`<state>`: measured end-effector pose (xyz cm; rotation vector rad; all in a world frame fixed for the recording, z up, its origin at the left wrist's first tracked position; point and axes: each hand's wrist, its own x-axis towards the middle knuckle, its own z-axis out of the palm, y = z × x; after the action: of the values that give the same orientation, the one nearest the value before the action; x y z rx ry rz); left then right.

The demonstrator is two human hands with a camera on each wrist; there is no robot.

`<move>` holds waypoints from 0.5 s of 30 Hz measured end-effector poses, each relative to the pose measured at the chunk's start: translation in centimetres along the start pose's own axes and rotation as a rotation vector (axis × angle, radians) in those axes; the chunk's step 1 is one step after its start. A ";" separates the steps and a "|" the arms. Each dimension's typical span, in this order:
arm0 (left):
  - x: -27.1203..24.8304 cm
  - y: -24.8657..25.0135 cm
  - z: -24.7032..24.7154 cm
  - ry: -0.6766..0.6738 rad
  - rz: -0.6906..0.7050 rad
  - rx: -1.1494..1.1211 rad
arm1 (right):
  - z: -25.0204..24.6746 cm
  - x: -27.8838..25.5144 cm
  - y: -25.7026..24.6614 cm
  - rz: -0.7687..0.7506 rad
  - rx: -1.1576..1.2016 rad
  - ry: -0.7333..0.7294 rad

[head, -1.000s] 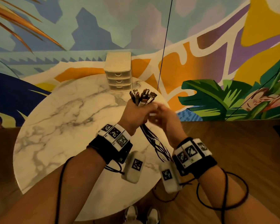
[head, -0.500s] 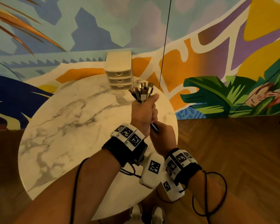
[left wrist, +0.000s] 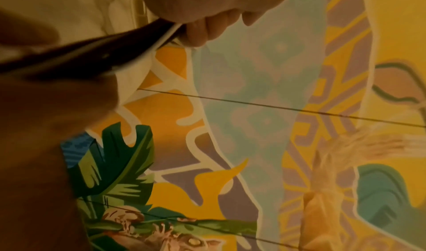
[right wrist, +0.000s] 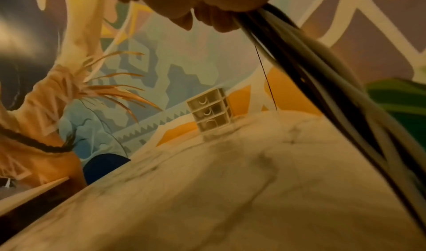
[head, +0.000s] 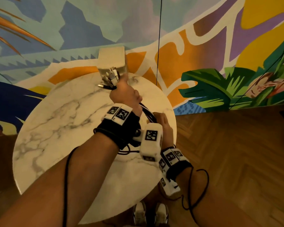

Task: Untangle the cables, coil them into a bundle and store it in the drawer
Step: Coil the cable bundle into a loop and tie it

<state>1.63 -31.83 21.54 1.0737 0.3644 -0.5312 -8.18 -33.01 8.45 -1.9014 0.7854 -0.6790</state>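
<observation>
Scene: A person stands over a round white marble-patterned table (head: 59,122) set against a painted mural wall, seen from the head camera.
Left hand: The left hand (head: 126,95) is fisted around a bunch of black and white cables (head: 147,112) just below their plug ends (head: 111,78), which fan out toward 11 o'clock.
Right hand: The right hand (head: 164,126), nearer the body at 5 o'clock from the left, has its fingers (right wrist: 221,22) curled around the same strands lower down; the right wrist view shows dark cords running out of that grip.
Cable axis: The held length runs straight from 11 o'clock to 5 o'clock between the two fists, plugs pointing away from the person. The tails below the right hand are hidden behind the wrist cameras.
Drawer unit: A small cream plastic three-drawer cabinet (right wrist: 211,114) sits at the table's far edge at 12 o'clock, directly behind the plug ends; all three drawers look closed.
Key relation: The left hand is the nearer one to the cabinet, with the plugs just in front of it.
Stage: The cables appear gathered and drawn taut but not yet coiled; looping them looks like the next job, and a drawer must then be opened.
</observation>
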 end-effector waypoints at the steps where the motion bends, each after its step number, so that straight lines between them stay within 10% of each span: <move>1: 0.2 0.4 -0.2 0.014 -0.006 0.002 | -0.3 0.4 -0.1 -0.099 -0.102 0.027; 8: 4.3 2.4 -0.5 0.070 0.041 -0.050 | -1.8 0.4 -1.3 -0.063 -0.381 -0.150; 15: 3.1 3.4 -1.4 -0.680 -0.038 0.116 | -6.3 3.0 -1.6 0.553 0.622 -0.664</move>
<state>6.09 -30.07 21.75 0.9335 -0.2465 -0.9184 -10.46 -38.19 12.85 -1.1383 0.5346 0.0761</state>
